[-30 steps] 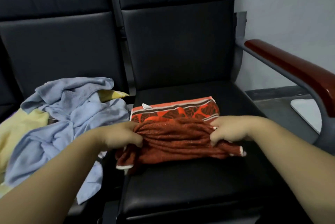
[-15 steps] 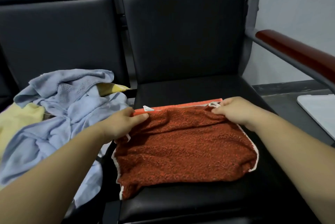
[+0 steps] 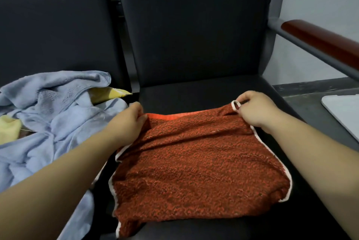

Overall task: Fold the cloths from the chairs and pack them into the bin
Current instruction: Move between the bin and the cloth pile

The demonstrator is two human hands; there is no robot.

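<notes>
A rust-red terry cloth [image 3: 198,164] with white piping lies folded over on the black seat of the right chair [image 3: 194,92]. My left hand [image 3: 130,121] pinches its far left corner. My right hand [image 3: 256,111] grips the far right corner, beside a small white hanging loop. A strip of brighter orange lower layer shows along the far edge between my hands. On the left chair lies a heap of light blue cloth [image 3: 52,111] with a yellow cloth [image 3: 108,94] partly buried under it. No bin is in view.
A red-brown wooden armrest [image 3: 322,41] on a grey bar runs along the right side of the chair. A white flat object [image 3: 343,111] rests on the dark floor at the right edge. Black chair backs rise behind both seats.
The bunched cloth has been pulled over the patterned layer and spread flat across the seat. Both hands moved away from me to the far edge and still hold the corners.
</notes>
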